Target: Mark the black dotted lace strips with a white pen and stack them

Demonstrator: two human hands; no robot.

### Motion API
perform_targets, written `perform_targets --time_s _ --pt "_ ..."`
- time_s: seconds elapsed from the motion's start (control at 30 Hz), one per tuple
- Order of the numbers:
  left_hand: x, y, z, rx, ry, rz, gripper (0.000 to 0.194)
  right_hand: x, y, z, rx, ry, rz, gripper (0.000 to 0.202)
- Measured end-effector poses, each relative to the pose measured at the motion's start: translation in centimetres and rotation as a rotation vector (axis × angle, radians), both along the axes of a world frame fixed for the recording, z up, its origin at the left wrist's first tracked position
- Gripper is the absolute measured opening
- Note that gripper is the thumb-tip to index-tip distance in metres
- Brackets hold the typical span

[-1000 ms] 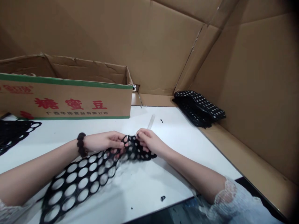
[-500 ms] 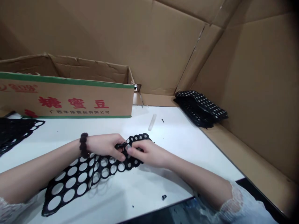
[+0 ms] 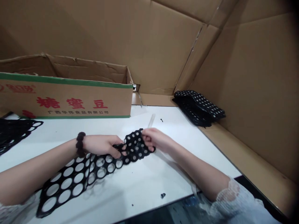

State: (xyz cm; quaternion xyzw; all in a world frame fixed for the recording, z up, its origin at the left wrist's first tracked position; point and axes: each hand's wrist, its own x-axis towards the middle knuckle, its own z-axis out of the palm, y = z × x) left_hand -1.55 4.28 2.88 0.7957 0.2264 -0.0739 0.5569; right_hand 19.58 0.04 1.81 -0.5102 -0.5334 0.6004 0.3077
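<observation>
A black perforated sheet (image 3: 68, 179) lies slantwise on the white table, with rows of large round holes. Its right end (image 3: 137, 147) has smaller holes and is partly covered by my fingers; whether this is a separate piece I cannot tell. My left hand (image 3: 102, 145), with a dark beaded band at the wrist, is closed on the sheet around the middle, thumb on top. At the far right edge, my right hand (image 3: 156, 140) pinches the small-holed part, its fingers curled. A short translucent strip (image 3: 151, 120) lies just behind my right hand, partly hidden by it.
A cardboard box (image 3: 84, 99) with red lettering stands at the back left. More black perforated sheets (image 3: 16, 132) lie at the left edge. A folded stack of black dotted sheets (image 3: 198, 107) rests against the right cardboard wall (image 3: 257, 77). Small black scraps (image 3: 163, 195) dot the table (image 3: 187, 140).
My right hand has moved right, away from my left hand, to the far edge of the small-holed part, which now shows more openly. My left hand keeps its grip.
</observation>
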Motion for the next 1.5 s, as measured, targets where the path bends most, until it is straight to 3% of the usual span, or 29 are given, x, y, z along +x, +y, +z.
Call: perform_targets --time_s 0.07,0.17,0.27,0.37,0.5,0.6,0.7,0.83,0.93,1.03,1.23,1.37,1.43,1.5 --pt "-0.2 -0.1 0.3 -0.038 0.024 -0.003 0.009 0.7 0.6 0.1 0.007 0.124 -0.139 0.02" --pt "-0.3 -0.2 0.5 -0.154 0.06 0.012 0.011 0.7 0.4 0.2 0.023 0.131 0.029 0.017" --pt "-0.3 -0.2 0.1 -0.371 0.102 0.127 0.01 -0.1 -0.4 0.1 0.006 0.085 0.221 0.013" --pt "-0.2 -0.3 -0.6 -0.55 0.111 0.246 0.013 -0.7 -0.7 0.0 0.005 0.092 0.21 0.01" --pt "-0.2 -0.4 -0.7 -0.585 0.047 0.322 0.011 -0.8 -0.7 0.1 -0.042 0.136 0.174 0.012" --pt "-0.4 -0.5 -0.4 -0.601 0.033 0.294 0.014 -0.9 -0.9 0.3 -0.036 0.091 0.213 0.025" --pt "-0.6 -0.4 -0.5 -0.582 0.015 0.246 0.015 -1.2 -1.5 0.5 0.116 -0.064 0.28 0.039" --pt "-0.2 -0.4 -0.7 -0.45 -0.029 0.133 0.021 -1.9 -2.4 0.3 0.458 -0.366 0.422 0.042" --pt "0.1 -0.5 -0.8 -0.391 -0.065 0.039 0.027 -2.6 -2.8 -0.3 0.65 -0.559 0.412 0.045" --pt "0.1 -0.5 -1.2 -0.361 -0.112 0.071 0.029 -2.9 -3.0 -0.7 0.705 -0.63 0.394 0.038" --pt "0.2 -0.5 -1.3 -0.329 -0.088 0.1 0.028 -2.6 -3.1 -0.2 0.636 -0.587 0.415 0.019" --pt "0.3 -0.5 -1.2 -0.324 -0.066 0.176 0.021 -2.1 -1.9 -0.3 0.381 -0.246 0.389 0.012" --pt "0.2 -0.5 -1.2 -0.348 -0.048 0.207 0.019 -1.6 -0.9 -0.4 0.204 -0.02 0.269 0.012" --pt "0.1 -0.7 -1.2 -0.367 -0.023 0.203 0.017 -0.9 0.2 -0.4 0.141 0.152 0.044 0.014"
